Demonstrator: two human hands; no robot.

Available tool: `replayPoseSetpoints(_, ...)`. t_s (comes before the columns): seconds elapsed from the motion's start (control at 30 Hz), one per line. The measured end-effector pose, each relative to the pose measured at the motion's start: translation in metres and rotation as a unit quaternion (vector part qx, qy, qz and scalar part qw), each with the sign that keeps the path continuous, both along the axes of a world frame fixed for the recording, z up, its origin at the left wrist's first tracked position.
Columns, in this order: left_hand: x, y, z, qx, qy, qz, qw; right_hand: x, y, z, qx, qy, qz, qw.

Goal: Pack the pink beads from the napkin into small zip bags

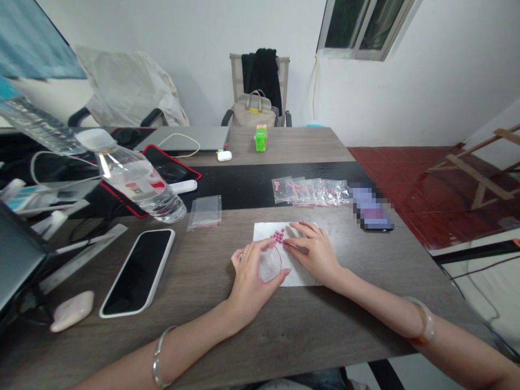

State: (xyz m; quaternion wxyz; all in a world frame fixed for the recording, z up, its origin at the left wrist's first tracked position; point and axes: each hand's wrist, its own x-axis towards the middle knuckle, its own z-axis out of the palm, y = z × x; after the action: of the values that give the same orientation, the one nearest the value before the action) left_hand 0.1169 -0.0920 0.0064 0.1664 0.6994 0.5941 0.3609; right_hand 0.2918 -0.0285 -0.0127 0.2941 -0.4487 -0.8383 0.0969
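The left hand (252,273) holds a clear, red-edged plastic bag (268,265) — probably limp, best held by its rim — over flat white paper (303,277); the right hand (312,246), fingers parted, flanks small round pink pills (278,236), likely light, roll-prone.

The left hand (254,273) holds a bag (268,264) beside pink pills (278,236) on paper (299,278); the right hand (314,252) is just beside them. Bags of pills (314,192) lie farther up the desk (292,330).

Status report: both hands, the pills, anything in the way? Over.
Left hand holding clear bag. Right hand open close by pills, contact unclear. Pills loose on white paper; nothing visible between them and right hand.
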Motion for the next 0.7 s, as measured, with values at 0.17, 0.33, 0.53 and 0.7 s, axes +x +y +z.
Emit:
replayPoseSetpoints(0.17,-0.001,0.0,-0.002,0.002,0.021,0.0,1.0,-0.001,-0.002,0.01,0.044,0.095,0.021,0.994)
replayPoseSetpoints(0.33,0.0,0.0,-0.002,-0.003,0.02,0.004,1.0,-0.004,-0.01,0.023,0.108,0.195,0.133,0.966)
replayPoseSetpoints(0.53,0.0,-0.001,-0.003,0.009,0.016,-0.003,1.0,-0.003,-0.013,0.026,0.083,0.164,0.185,0.965)
replayPoseSetpoints(0.7,-0.003,-0.001,-0.006,0.009,0.004,-0.012,1.0,-0.003,-0.018,0.029,0.039,0.122,0.227,0.965)
